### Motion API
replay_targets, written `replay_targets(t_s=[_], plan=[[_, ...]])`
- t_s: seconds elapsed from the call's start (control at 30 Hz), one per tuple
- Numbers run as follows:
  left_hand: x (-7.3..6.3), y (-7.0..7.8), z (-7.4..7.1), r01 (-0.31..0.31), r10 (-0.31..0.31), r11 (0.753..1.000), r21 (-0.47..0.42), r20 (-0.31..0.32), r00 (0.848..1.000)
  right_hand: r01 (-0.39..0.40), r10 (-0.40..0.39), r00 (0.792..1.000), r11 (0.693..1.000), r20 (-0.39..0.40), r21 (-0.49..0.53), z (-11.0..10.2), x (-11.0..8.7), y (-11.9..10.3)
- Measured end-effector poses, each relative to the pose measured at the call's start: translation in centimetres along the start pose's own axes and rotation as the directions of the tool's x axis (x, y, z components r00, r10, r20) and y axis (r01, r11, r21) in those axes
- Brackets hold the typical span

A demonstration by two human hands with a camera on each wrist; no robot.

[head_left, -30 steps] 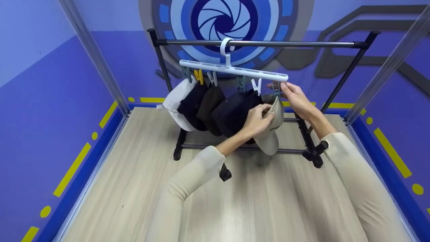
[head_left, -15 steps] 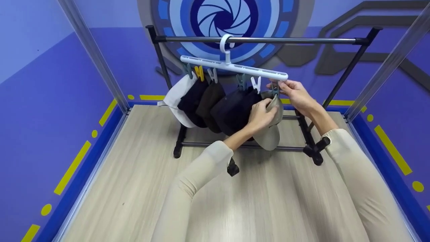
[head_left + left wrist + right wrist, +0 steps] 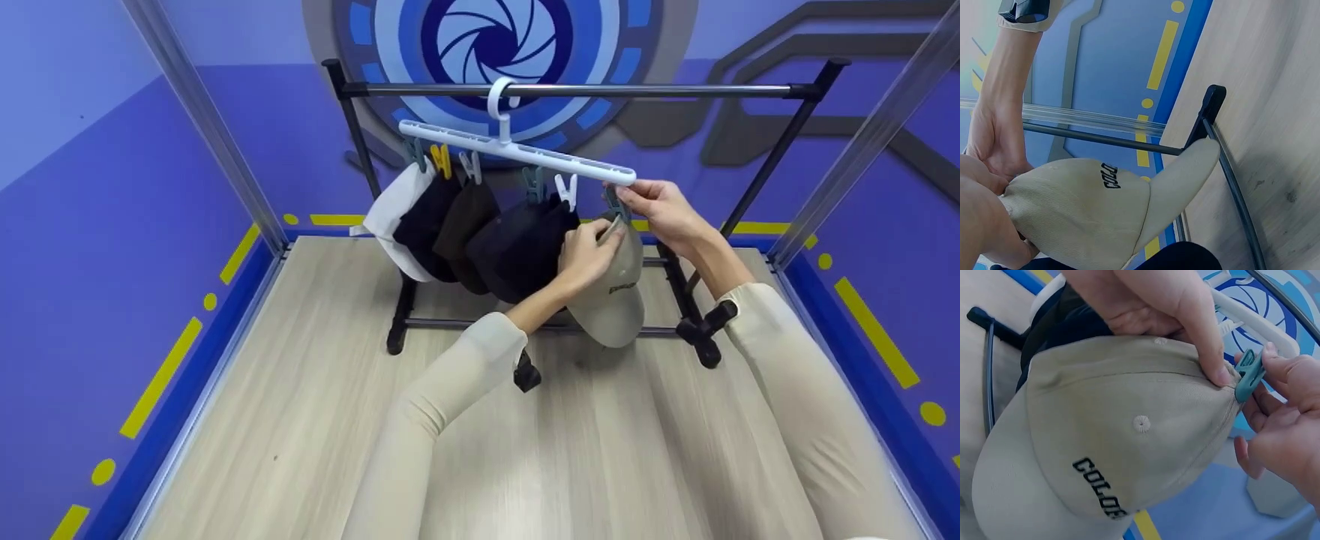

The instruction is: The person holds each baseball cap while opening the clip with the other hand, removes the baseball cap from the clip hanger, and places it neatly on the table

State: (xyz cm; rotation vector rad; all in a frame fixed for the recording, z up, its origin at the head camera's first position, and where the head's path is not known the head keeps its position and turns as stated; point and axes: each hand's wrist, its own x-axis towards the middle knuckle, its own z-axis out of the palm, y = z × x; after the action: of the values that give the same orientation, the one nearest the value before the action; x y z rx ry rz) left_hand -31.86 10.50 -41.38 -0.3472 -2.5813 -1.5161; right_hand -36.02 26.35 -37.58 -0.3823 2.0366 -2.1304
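My left hand (image 3: 585, 259) pinches the upper edge of a beige cap (image 3: 615, 307), which hangs brim down with dark lettering on its front. My right hand (image 3: 667, 214) holds a green clothespin (image 3: 1249, 377) between thumb and fingers, at the right end of a white hanger (image 3: 562, 160). In the right wrist view, the clothespin's tip sits on the cap's edge, close by my left thumb. Left of it, several caps hang from other clips: a white cap (image 3: 397, 210), dark ones, and a navy cap (image 3: 517, 247) partly behind my left hand.
The hanger hooks over the bar (image 3: 660, 91) of a black metal rack and slopes down to the right. The rack's feet (image 3: 701, 345) stand on a wood-grain surface (image 3: 315, 420). Blue panelled walls (image 3: 90, 262) close in the sides and back.
The beige cap has turned so its lettered front faces the head camera more. My left hand has moved slightly right with its grip kept; my right hand stays at the clothespin.
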Motion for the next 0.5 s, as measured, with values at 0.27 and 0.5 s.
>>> replay_targets(t_s=[0.27,0.5], plan=[[-0.12,-0.15,-0.05,0.023,-0.023,1.000,0.009,-0.002,1.000,-0.062,0.065,0.993,0.998,-0.095,0.028,0.20,-0.07,0.04],[-0.26,-0.21,-0.11,0.010,-0.010,1.000,0.014,0.002,1.000,-0.052,0.059,0.993,0.996,-0.103,0.070,0.63,0.13,0.17]])
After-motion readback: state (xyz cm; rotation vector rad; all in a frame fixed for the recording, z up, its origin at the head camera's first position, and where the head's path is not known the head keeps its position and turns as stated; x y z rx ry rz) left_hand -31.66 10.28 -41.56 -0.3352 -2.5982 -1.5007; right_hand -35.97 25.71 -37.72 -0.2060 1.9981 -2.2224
